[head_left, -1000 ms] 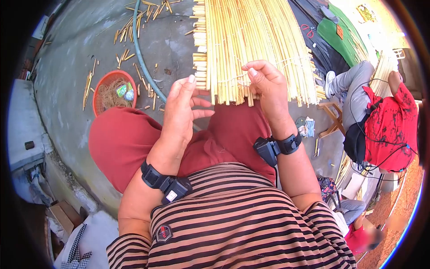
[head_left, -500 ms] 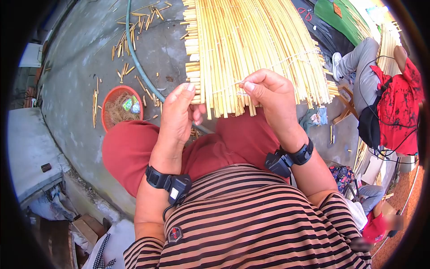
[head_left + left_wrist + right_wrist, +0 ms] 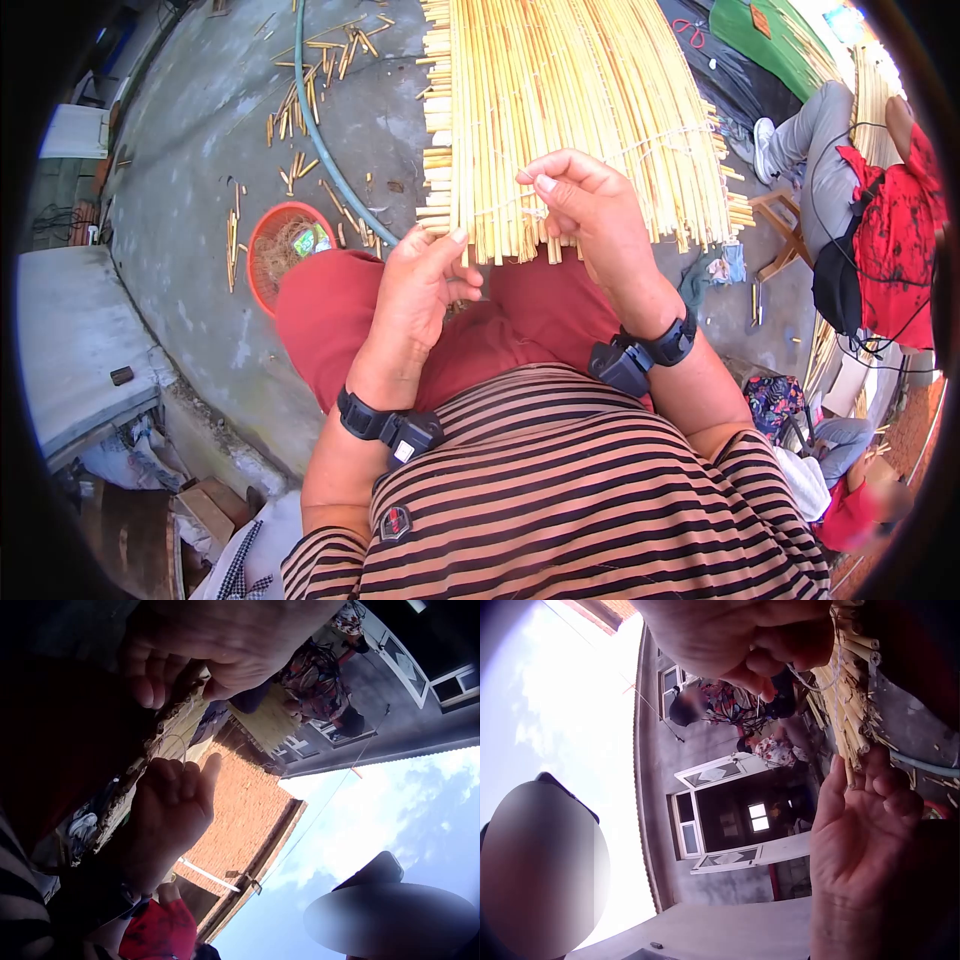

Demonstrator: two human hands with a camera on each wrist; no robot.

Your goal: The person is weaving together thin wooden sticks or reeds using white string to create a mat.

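Note:
A mat of straw-coloured stalks [image 3: 560,90] lies over the knees, rows of white cord crossing it. My left hand [image 3: 415,285] is at its near left corner; in the right wrist view the left hand [image 3: 866,840] pinches a stalk end [image 3: 849,771] between thumb and fingers. Above the near edge, my right hand [image 3: 605,220] pinches a thin white cord [image 3: 500,207] between thumb and forefinger. That cord [image 3: 817,686] loops from the right hand [image 3: 742,637] to the stalks in the right wrist view. The left wrist view is dark around the left hand [image 3: 225,637].
An orange-red basket [image 3: 262,290] with fibres stands left of the knees. Loose stalk pieces [image 3: 290,110] and a blue hose [image 3: 325,150] lie on the concrete floor. At right sits a person in a red top [image 3: 890,260], beside a wooden stand [image 3: 785,235].
My left hand has come from beside the mat to its near corner, its spread fingers drawing in to a stalk end. My right hand has kept its pinch on the cord and shifted slightly left over the mat.

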